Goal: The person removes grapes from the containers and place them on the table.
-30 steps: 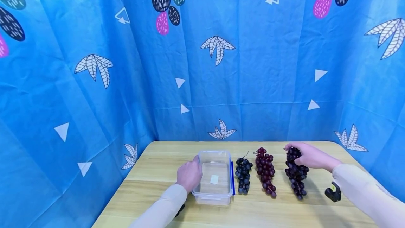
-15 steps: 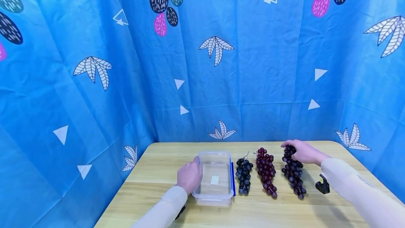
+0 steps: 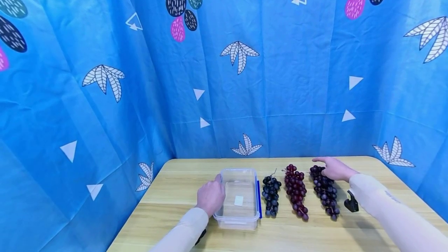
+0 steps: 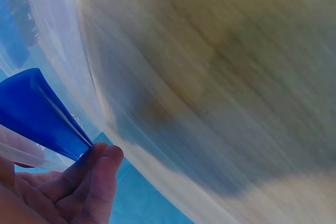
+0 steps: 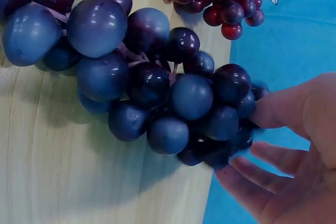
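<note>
A clear plastic food container (image 3: 239, 219) with blue latches stands on the table without a lid. My left hand (image 3: 211, 196) grips its left side, and in the left wrist view the fingers (image 4: 102, 182) meet the end of a blue latch flap (image 4: 39, 114). To the right, three bunches of grapes lie in a row: a small dark bunch (image 3: 271, 195), a red bunch (image 3: 295, 191) and a dark purple bunch (image 3: 325, 191). At the far end of the purple bunch, my right hand (image 3: 336, 168) touches the grapes with loosened fingers, the index finger stretched out.
A light wooden table (image 3: 168, 189) with rounded far corners carries everything. A blue patterned curtain (image 3: 297, 69) hangs behind it and along both sides. A white label (image 3: 238, 200) shows through the container's floor.
My right hand has moved the dark purple grape bunch left, nearer the red one, and its fingers have loosened. The left hand stays at the container.
</note>
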Action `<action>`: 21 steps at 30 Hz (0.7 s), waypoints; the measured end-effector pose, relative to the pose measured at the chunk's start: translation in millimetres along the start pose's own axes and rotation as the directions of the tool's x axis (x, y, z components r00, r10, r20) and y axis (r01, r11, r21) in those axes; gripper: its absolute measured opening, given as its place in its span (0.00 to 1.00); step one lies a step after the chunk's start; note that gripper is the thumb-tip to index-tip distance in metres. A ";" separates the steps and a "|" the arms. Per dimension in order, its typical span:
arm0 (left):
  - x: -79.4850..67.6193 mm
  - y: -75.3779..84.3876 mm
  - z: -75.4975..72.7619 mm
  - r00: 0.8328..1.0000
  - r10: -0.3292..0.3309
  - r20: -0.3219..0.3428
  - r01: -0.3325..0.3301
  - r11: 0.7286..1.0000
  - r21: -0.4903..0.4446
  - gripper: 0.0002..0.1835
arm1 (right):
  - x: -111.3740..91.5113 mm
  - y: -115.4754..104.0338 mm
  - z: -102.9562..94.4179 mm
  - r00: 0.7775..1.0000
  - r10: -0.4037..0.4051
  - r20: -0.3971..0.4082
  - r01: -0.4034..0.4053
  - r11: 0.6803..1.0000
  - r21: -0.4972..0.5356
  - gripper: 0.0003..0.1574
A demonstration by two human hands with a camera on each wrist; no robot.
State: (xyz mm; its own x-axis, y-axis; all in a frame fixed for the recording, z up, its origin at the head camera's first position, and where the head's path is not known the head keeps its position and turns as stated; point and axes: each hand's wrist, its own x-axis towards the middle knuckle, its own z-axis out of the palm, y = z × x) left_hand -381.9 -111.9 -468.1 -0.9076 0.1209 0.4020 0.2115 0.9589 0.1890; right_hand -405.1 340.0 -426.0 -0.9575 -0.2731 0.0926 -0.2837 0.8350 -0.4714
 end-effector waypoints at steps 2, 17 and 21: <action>0.3 0.6 0.4 1.000 -0.001 -0.001 0.001 1.000 -0.001 0.23 | -0.6 0.2 0.3 1.000 -0.002 -0.010 0.002 1.000 -0.011 0.36; 4.1 1.7 -0.7 0.999 0.032 -0.003 -0.032 0.999 0.011 0.24 | -7.0 3.1 6.6 0.998 -0.010 -0.061 0.007 0.999 -0.046 0.28; 5.5 2.7 -0.6 0.999 0.045 -0.006 -0.045 0.999 0.027 0.24 | -7.5 1.3 5.4 0.998 -0.009 -0.059 0.006 0.999 -0.051 0.29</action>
State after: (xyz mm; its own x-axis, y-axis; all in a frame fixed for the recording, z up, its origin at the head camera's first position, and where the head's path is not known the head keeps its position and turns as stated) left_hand -386.1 -108.8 -464.8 -0.8951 0.1627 0.4152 0.2421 0.9592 0.1460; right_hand -398.0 340.5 -432.0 -0.9562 -0.2521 0.1486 -0.2920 0.8565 -0.4257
